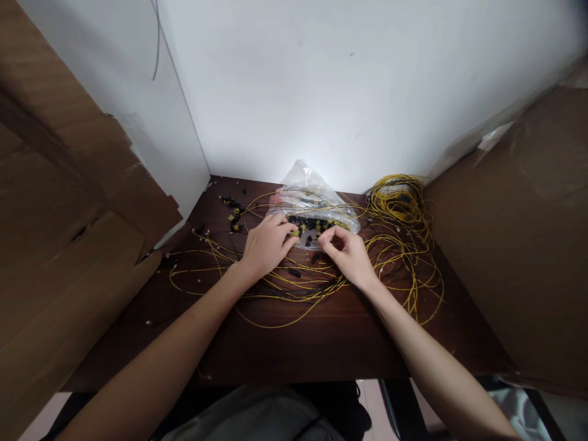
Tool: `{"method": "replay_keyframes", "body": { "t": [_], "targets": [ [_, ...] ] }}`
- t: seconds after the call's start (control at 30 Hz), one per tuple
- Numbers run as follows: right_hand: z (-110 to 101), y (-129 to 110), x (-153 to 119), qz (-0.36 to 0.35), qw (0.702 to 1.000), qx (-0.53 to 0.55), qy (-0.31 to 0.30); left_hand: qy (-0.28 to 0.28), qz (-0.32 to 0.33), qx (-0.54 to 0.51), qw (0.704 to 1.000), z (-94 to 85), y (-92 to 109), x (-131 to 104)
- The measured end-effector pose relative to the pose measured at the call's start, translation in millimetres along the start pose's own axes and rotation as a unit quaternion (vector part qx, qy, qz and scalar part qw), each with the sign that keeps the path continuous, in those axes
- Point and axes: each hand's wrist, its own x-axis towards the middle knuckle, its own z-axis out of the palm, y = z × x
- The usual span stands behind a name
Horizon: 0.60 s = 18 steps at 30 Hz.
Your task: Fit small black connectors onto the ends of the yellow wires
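My left hand (270, 244) is closed in a pinch at the near left of a clear plastic bag (316, 195). Between its thumb and fingers shows a small yellow part (294, 233), perhaps a connector piece. My right hand (348, 252) pinches thumb against forefinger over the bag's right side; whatever is in that grip is too small to make out. In and at the mouth of the bag, between the hands, lie several small black and yellow connectors (309, 223). Yellow and black wires (294, 298) run below both hands.
A coil of yellow wire (395, 193) lies at the back right of the dark brown table (294, 352), with looser loops nearer me. Several black and yellow connectors (235, 217) lie left of the bag. Cardboard (68, 202) stands on both sides, and a white wall (312, 92) rises behind.
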Motion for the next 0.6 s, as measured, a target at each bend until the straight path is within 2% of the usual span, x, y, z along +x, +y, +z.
{"method": "replay_keyframes", "body": {
  "t": [0.2, 0.6],
  "targets": [
    [0.3, 0.4, 0.2, 0.006, 1.000, -0.005, -0.007, 0.001, 0.012, 0.001, 1.000, 1.3, -1.1, -0.2],
    [0.8, -1.4, -0.3, 0.014, 1.000, 0.006, -0.020, -0.006, -0.004, 0.012, 1.000, 0.5, 0.0, -1.5]
  ]
}}
